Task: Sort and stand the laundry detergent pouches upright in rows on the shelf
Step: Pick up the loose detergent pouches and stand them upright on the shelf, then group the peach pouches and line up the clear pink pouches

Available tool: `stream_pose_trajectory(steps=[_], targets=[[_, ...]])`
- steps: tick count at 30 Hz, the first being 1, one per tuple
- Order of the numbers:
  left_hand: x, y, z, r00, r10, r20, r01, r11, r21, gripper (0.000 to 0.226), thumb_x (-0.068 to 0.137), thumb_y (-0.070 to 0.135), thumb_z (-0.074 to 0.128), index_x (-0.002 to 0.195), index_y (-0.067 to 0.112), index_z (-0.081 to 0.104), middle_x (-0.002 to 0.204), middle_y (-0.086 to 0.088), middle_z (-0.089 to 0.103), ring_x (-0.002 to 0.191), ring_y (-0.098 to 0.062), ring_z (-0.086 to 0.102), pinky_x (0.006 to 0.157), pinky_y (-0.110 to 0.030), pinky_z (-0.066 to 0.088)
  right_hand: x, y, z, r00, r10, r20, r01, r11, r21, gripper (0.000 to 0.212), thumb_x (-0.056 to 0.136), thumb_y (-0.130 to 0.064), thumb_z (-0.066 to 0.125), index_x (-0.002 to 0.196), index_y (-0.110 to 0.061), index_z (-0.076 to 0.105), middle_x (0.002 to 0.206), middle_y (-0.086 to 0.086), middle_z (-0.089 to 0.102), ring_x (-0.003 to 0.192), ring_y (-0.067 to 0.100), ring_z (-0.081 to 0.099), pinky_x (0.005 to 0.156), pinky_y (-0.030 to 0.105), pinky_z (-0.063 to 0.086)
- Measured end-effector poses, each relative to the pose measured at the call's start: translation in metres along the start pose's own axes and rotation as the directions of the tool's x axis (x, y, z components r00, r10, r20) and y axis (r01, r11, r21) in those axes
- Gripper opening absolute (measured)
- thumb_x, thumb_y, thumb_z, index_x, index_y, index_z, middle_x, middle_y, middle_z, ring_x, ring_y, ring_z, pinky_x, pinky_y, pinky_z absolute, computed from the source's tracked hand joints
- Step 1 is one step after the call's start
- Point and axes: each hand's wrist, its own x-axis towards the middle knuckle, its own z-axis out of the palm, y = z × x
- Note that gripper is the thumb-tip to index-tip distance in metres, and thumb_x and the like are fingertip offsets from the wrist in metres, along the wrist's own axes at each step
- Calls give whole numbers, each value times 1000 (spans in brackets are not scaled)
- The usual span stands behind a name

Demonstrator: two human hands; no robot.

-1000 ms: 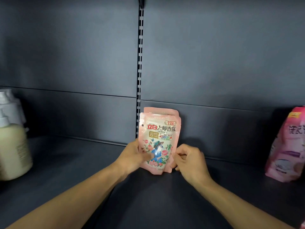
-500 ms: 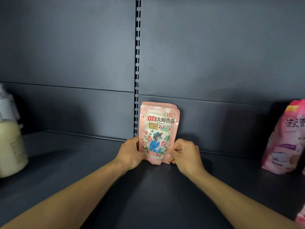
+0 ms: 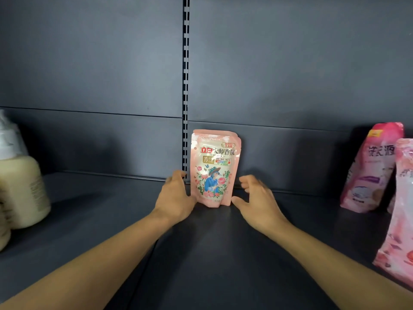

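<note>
Pouches (image 3: 214,168) of pink detergent stood upright at the back of the dark shelf (image 3: 107,220), two deep, against the rear panel.

At nine o'clock of them sat a cream pump bottle (image 3: 21,186); at three o'clock leaned a pink bag (image 3: 371,171), with another pink bag (image 3: 400,211) nearer, around four o'clock. The left hand (image 3: 175,198) touched the front pouch's lower left edge, fingers loosely spread; the right hand (image 3: 257,198) hovered just beside its right edge, fingers spread, holding nothing.
</note>
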Motion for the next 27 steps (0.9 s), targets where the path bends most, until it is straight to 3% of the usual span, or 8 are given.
stream_pose_trajectory(steps=[4,8,11,14,17,21,27], targets=[[-27,14,-13,986,155,-57,-151,986,72,64,83,18,69,136,18,35,137,-2,42,120,-16,48,91,-30,44,-31,-3,-29,990,-138,-25,130,972,-193,53,91,-26,58,139,-18,37,140,0,40,132,15,34,105,29,34],[-56,41,-17,944,329,31,-330,938,106,52,83,15,67,129,19,42,133,0,45,122,-20,49,96,-42,48,-70,5,-58,965,-254,-71,223,929,-294,42,90,-22,58,130,-16,47,133,-2,44,126,15,41,100,27,39],[-77,61,-6,900,409,149,-427,895,129,41,85,21,65,122,23,48,130,1,48,117,-20,50,95,-43,47,-105,19,-79,952,-284,-110,225,900,-373,38,84,-15,66,120,-10,55,124,3,53,114,24,53,92,34,48],[-99,81,13,853,442,278,-490,862,132,36,87,30,63,120,26,49,125,6,49,113,-16,49,97,-40,44,-139,38,-101,958,-262,-119,188,883,-431,41,80,-11,69,119,-7,57,121,8,57,106,29,59,86,37,52],[-121,107,34,797,484,361,-553,825,115,36,86,35,62,119,29,49,127,10,50,118,-12,49,99,-39,43,-170,58,-127,975,-180,-134,104,891,-442,43,88,-16,62,129,-11,49,131,5,50,115,26,53,90,35,48],[-156,150,67,735,538,412,-615,786,69,37,88,35,60,122,30,47,131,13,50,123,-7,47,102,-36,41,-212,90,-169,981,-88,-175,0,894,-449,42,91,-22,56,131,-18,45,133,-1,45,113,22,51,84,34,50],[-222,224,132,664,584,468,-652,758,-22,34,89,35,59,120,33,46,128,16,51,118,-5,48,100,-35,43,-276,154,-245,976,4,-220,-102,894,-437,45,93,-27,53,136,-22,40,136,-6,41,112,15,51,88,26,46]])
